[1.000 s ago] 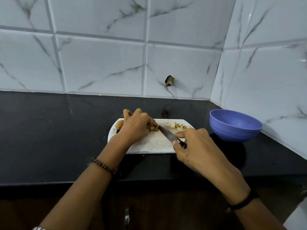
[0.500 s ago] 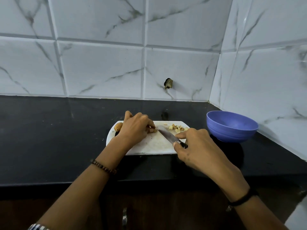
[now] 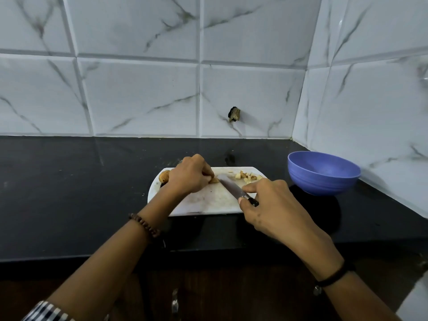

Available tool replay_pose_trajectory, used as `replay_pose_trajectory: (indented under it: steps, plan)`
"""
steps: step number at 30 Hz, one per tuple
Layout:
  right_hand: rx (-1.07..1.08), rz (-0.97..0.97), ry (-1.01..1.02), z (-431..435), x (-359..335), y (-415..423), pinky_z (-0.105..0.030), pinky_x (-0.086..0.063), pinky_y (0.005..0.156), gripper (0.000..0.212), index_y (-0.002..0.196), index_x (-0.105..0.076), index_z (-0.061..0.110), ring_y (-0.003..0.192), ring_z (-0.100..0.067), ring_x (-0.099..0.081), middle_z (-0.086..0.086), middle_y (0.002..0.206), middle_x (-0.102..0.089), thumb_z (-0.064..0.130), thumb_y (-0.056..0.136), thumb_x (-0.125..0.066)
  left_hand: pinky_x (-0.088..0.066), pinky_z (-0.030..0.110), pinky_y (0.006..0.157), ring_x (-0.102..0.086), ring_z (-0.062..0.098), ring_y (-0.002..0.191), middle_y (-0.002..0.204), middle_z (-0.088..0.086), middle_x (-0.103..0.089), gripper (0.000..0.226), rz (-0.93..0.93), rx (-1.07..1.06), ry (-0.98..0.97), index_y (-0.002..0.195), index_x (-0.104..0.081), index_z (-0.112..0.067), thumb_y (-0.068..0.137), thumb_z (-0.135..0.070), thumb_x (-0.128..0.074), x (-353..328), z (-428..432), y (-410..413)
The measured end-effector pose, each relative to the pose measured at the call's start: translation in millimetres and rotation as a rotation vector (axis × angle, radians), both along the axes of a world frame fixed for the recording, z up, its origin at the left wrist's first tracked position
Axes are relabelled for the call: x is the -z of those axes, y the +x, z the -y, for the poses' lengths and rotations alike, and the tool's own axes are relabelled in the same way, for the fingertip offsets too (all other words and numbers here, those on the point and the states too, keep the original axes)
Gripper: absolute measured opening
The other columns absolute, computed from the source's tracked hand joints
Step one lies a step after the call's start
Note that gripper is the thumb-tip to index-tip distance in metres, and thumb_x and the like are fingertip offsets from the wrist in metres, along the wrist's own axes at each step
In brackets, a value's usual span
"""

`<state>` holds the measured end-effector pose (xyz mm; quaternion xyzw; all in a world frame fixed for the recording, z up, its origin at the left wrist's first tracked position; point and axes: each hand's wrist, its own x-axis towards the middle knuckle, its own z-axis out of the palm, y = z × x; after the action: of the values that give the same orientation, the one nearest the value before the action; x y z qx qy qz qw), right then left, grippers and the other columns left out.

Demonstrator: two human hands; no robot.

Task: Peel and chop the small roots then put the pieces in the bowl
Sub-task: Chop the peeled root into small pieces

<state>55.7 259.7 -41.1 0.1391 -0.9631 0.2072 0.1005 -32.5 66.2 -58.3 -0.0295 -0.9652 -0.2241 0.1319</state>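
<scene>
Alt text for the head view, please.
The left hand holds a small root on a white cutting board while the right hand holds a knife against it. Chopped pieces lie nearby; a purple bowl stands to the right.

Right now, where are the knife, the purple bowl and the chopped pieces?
knife [image 3: 231, 188]: head view, on the flat of the blade.
purple bowl [image 3: 322, 186]: head view, on its outer wall below the rim.
chopped pieces [image 3: 247, 177]: head view, on the middle of the pile on the board.
</scene>
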Motion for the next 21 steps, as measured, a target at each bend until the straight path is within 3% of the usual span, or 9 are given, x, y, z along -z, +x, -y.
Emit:
replay_pose_trajectory:
  steps: [5,9,11,14,17,21]
  plan:
    - [-0.001,-0.025,0.034,2.9,0.8,-0.5,-0.021,-0.040,0.049,0.029,0.118,-0.067,0.022,0.062,-0.008,-0.053,0.001,0.088,-0.051,0.034,0.096,-0.054,-0.057,0.041,0.085,-0.064,0.012,0.094,0.095,-0.008,-0.074,0.013,0.054,0.038,0.086,0.095,-0.079,-0.024,0.083,-0.021,-0.074,-7.5,6.2,-3.4]
    - [0.025,-0.030,0.015,-0.2,1.5,-5.1,-0.026,-0.052,0.061,0.032,0.122,-0.065,0.023,0.074,-0.012,-0.062,-0.001,0.092,-0.059,0.036,0.095,-0.057,-0.058,0.040,0.085,-0.065,0.012,0.093,0.092,-0.006,-0.075,0.015,0.081,0.044,0.181,0.092,-0.080,-0.023,0.079,-0.029,-0.079,-4.4,9.7,-2.9]
    - [0.040,-0.036,0.008,-0.6,1.2,-5.3,-0.026,-0.053,0.063,0.034,0.126,-0.063,0.024,0.077,-0.013,-0.063,-0.004,0.100,-0.062,0.037,0.095,-0.058,-0.058,0.033,0.077,-0.065,0.012,0.092,0.092,-0.007,-0.075,0.015,0.055,0.038,0.205,0.094,-0.080,-0.023,0.081,-0.030,-0.077,-2.1,8.5,-0.8]
    - [0.034,-0.075,-0.013,-0.3,-0.1,-3.9,-0.029,-0.056,0.067,0.036,0.129,-0.062,0.025,0.077,-0.013,-0.064,-0.003,0.105,-0.064,0.036,0.095,-0.056,-0.048,0.023,0.057,-0.062,0.007,0.082,0.089,-0.012,-0.073,0.013,-0.009,0.005,0.189,0.093,-0.079,-0.026,0.083,-0.033,-0.075,2.4,5.4,3.3]
    - [0.024,-0.090,-0.029,2.6,-0.9,0.2,-0.030,-0.054,0.067,0.034,0.126,-0.063,0.022,0.076,-0.017,-0.064,-0.002,0.098,-0.062,0.036,0.095,-0.054,-0.049,0.027,0.058,-0.058,0.002,0.074,0.073,-0.020,-0.066,0.012,-0.059,-0.016,0.194,0.090,-0.079,-0.030,0.082,-0.038,-0.076,6.9,5.7,4.3]
    - [0.022,-0.075,0.004,12.2,1.6,1.8,-0.036,-0.055,0.078,0.032,0.121,-0.065,0.018,0.088,-0.018,-0.062,-0.005,0.104,-0.060,0.035,0.096,-0.053,-0.035,0.019,0.051,-0.055,-0.001,0.067,0.067,-0.021,-0.060,0.010,-0.124,-0.012,0.156,0.092,-0.078,-0.030,0.084,-0.035,-0.074,10.4,4.2,5.0]
